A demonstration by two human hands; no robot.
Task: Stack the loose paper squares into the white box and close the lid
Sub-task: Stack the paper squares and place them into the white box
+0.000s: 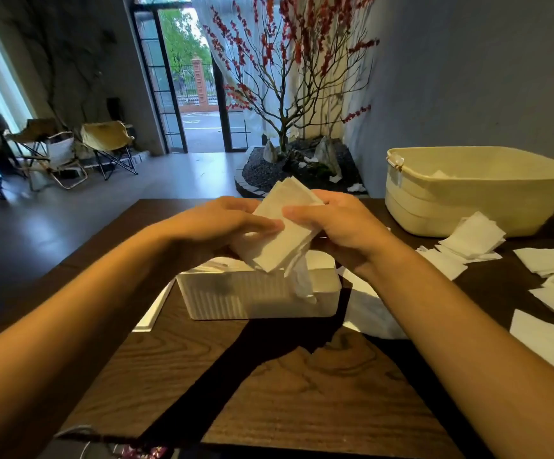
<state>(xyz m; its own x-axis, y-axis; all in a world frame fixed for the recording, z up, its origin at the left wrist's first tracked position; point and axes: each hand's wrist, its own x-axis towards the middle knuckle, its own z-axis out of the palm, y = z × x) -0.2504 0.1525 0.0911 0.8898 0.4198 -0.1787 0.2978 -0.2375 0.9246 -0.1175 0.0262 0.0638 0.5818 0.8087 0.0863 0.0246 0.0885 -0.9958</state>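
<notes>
Both forearms are extended forward above the white box (255, 293). A stack of paper squares (282, 233) is gripped between left hand (222, 220) and right hand (342, 226), thumbs on top.

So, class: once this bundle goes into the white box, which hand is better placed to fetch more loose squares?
The right hand. The loose paper squares all lie on the table's right side, nearer it; the left hand has none in view on its side. Both now hold the bundle above the white box.

Table (302, 385), near edge: bare wood, open to a reaching hand. Centre: white box (255, 296), top open. Left of box: flat white lid (153, 313). Right side: loose paper squares (474, 240) scattered; cream tub (467, 197) blocks the far right corner.
</notes>
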